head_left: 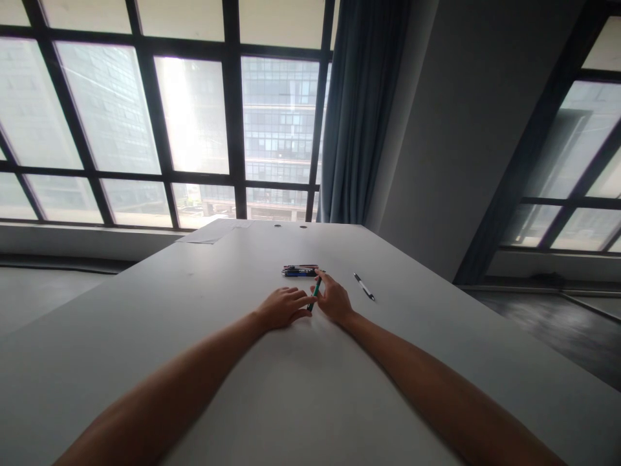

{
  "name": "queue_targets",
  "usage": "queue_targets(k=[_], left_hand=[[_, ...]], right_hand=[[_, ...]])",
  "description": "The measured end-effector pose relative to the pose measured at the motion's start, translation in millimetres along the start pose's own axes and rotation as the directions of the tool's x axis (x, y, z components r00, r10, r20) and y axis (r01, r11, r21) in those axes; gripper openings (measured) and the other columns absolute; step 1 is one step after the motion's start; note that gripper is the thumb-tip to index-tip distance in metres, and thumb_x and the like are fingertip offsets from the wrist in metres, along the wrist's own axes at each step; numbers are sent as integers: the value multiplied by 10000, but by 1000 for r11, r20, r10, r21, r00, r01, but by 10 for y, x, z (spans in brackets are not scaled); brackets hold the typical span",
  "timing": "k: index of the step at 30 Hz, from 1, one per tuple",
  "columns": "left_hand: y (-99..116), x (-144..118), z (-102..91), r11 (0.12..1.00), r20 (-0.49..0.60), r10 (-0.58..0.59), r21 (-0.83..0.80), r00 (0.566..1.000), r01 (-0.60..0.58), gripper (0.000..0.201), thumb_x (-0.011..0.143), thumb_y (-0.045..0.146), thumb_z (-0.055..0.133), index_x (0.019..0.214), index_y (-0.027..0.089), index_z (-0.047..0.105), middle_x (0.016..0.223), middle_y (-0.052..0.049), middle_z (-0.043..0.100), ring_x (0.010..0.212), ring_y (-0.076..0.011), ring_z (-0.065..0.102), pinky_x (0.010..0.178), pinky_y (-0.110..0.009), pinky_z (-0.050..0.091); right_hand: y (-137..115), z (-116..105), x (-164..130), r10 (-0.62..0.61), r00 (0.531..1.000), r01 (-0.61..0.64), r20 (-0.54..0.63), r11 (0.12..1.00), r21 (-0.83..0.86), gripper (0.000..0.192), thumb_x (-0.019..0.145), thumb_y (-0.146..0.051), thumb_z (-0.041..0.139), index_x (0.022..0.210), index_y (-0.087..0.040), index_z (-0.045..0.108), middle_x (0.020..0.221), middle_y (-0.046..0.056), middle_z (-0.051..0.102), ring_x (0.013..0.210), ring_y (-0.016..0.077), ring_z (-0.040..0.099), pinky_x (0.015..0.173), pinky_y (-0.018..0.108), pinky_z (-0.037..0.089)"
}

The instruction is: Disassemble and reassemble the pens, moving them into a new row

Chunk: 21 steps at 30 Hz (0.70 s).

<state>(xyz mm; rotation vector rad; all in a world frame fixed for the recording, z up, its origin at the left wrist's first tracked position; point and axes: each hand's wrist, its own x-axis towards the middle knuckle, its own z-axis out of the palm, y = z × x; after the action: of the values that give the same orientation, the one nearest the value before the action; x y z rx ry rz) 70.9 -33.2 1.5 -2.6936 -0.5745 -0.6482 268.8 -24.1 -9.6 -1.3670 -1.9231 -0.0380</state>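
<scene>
- Both hands meet mid-frame: right hand (pixel 334 299) and left hand (pixel 284 307) pinch a slim green pen (pixel 314 293).
- Bundled blue and red pens (pixel 299 270) lie just beyond; a white pen (pixel 363 286) lies apart, right, ungathered on the white table (pixel 194 310).

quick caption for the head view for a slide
Both hands, left hand and right hand, hold a green pen on a white table.

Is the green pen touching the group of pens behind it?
Apart. The head view shows bare table between the green pen tip and the pen group.
</scene>
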Motion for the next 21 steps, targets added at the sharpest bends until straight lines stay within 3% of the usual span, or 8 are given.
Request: queue_targets(k=[5, 8, 11, 14, 18, 21], left_hand=[[5, 3, 27, 997, -9, 55, 55, 998, -54, 378, 979, 413, 353, 1227, 208, 551, 1005, -75, 665, 896, -173, 601, 764, -296, 477], [1, 6, 28, 998, -5, 46, 51, 999, -46, 378, 979, 405, 352, 1218, 198, 559, 995, -76, 667, 896, -177, 594, 767, -302, 478], [-3, 16, 12, 1000, 17, 11, 19, 1000, -12, 383, 976, 408, 352, 1244, 216, 546, 1029, -73, 668, 914, -181, 585, 788, -311, 479], [-4, 28, -5, 999, 56, -21, -28, 998, 23, 395, 968, 423, 364, 1300, 264, 507, 1116, -68, 652, 966, -188, 576, 832, -327, 479], [-16, 18, 11, 994, 54, -83, -70, 995, 87, 474, 947, 479, 384, 1374, 280, 429, 1234, -86, 597, 1047, -208, 569, 887, -362, 479], [-22, -4, 32, 987, 39, -134, -81, 990, 136, 490, 957, 487, 354, 1382, 251, 416, 1246, -99, 587, 1062, -214, 573, 890, -373, 485]], right_hand=[[23, -16, 14, -25, 1000, 25, 3, 998, 65, 455, 848, -279, 562, 1293, -218, 491, 1184, 68, 625, 627, 123, 579, 723, 283, 485], [21, -29, 24, 0, 1000, -6, 28, 974, 225, 449, 829, -190, 493, 1278, -209, 491, 1133, 57, 635, 546, 89, 535, 659, 258, 490], [-30, -38, 31, 53, 994, -94, 97, 872, 480, 452, 825, -186, 403, 1272, -190, 472, 1049, 49, 627, 574, 98, 561, 560, 232, 491], [-108, -42, 60, 113, 989, -148, 96, 771, 619, 423, 829, -275, 429, 1238, -180, 473, 967, 44, 605, 662, 133, 602, 535, 230, 504], [-61, -130, 206, 164, 986, -151, 40, 755, 639, 461, 833, -281, 432, 1286, -200, 425, 968, 49, 603, 638, 125, 604, 581, 250, 522], [221, -312, 364, 282, 956, -188, -84, 804, 564, 578, 818, -296, 480, 1366, -182, 334, 993, 66, 632, 625, 130, 602, 596, 258, 515]])
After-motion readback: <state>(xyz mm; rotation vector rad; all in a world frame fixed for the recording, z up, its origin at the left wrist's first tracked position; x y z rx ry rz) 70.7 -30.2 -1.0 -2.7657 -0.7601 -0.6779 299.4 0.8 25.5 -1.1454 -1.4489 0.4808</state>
